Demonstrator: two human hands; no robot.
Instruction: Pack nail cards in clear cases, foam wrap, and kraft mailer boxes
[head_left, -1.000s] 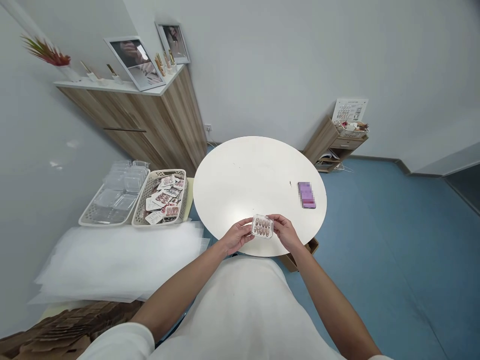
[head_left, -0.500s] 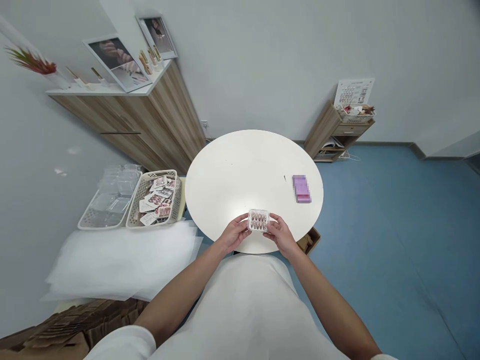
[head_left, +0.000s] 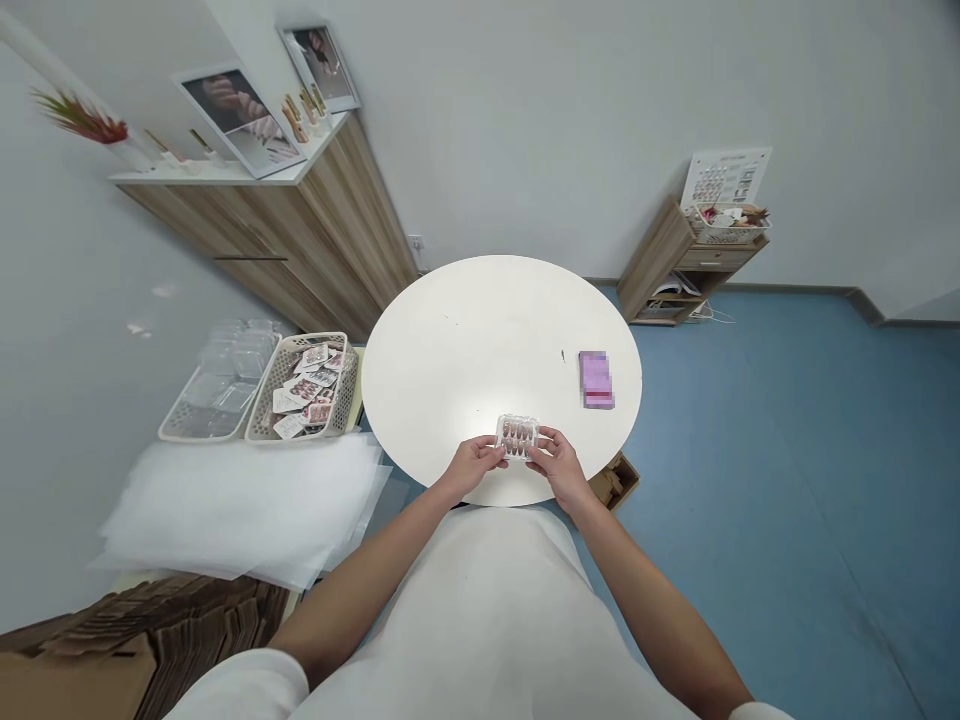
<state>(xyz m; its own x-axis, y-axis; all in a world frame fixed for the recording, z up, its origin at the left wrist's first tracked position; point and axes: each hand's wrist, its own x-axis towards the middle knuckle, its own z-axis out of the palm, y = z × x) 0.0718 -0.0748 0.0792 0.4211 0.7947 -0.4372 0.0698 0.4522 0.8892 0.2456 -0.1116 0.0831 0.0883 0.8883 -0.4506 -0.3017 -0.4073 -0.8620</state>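
Observation:
Between my two hands is a small clear plastic box of press-on nails [head_left: 517, 436], with two rows of brownish nails showing through it. My left hand [head_left: 474, 466] grips its left edge, thumb at the near corner. On the opposite edge, my right hand [head_left: 561, 466] pinches the box the same way. The box is over the near part of the round white table [head_left: 480, 330]; whether it touches the top I cannot tell. A purple blurred-out rectangle [head_left: 596, 380] lies on the table to the right, with a tiny dark item [head_left: 563, 356] beside it.
To the left stand a basket of nail cards [head_left: 306, 385] and a basket of clear plastic boxes [head_left: 225, 385]. Nearer are stacked translucent sheets [head_left: 247, 505] and folded brown cardboard [head_left: 165, 650]. An open carton [head_left: 619, 482] sits below the table's right edge.
The view has shifted slightly. Both hands still hold the box, which is tipped a little differently, and my left fingers have moved slightly along its near left corner.

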